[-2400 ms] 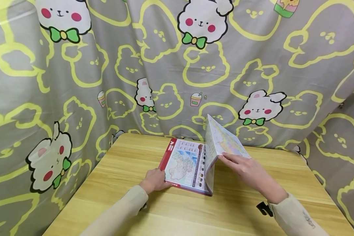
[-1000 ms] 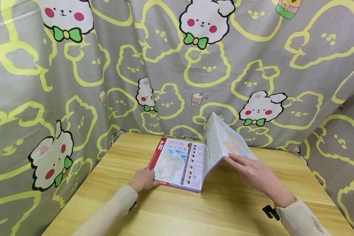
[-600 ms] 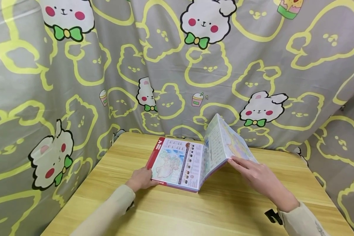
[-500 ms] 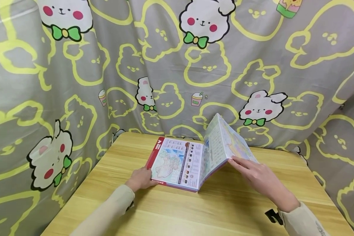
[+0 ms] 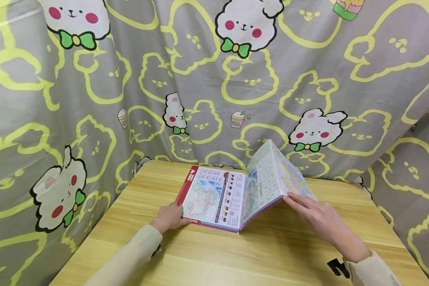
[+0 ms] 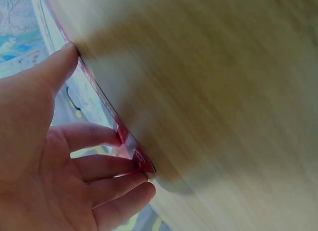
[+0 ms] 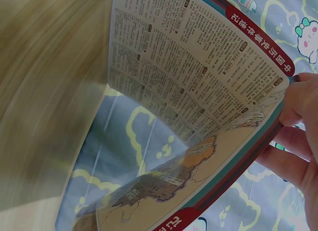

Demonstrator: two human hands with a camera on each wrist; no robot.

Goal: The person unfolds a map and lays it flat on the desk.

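A folding map [image 5: 207, 200] with a red border lies partly unfolded on the wooden table. Its left panel is flat, while the right panels rise in a tent-like fold [image 5: 264, 178]. At the near left corner my left hand [image 5: 169, 217] holds the map; in the left wrist view, thumb and fingertips of this hand [image 6: 89, 146] touch its red edge. My right hand [image 5: 316, 216] pinches the near corner of the raised fold. In the right wrist view, that hand [image 7: 298, 126] has the thumb and fingers on the edge, and dense print and an orange-brown map show inside.
The wooden table [image 5: 200, 258] extends around the map on all sides. Behind and beside it hangs a grey curtain [image 5: 200, 87] with yellow outlines and white cartoon animals. A black strap piece [image 5: 337, 269] sticks out by the right sleeve.
The raised fold has opened wider, drawn rightward by my right hand. My left hand and the flat panel shifted left earlier, then stayed nearly still over the last half second.
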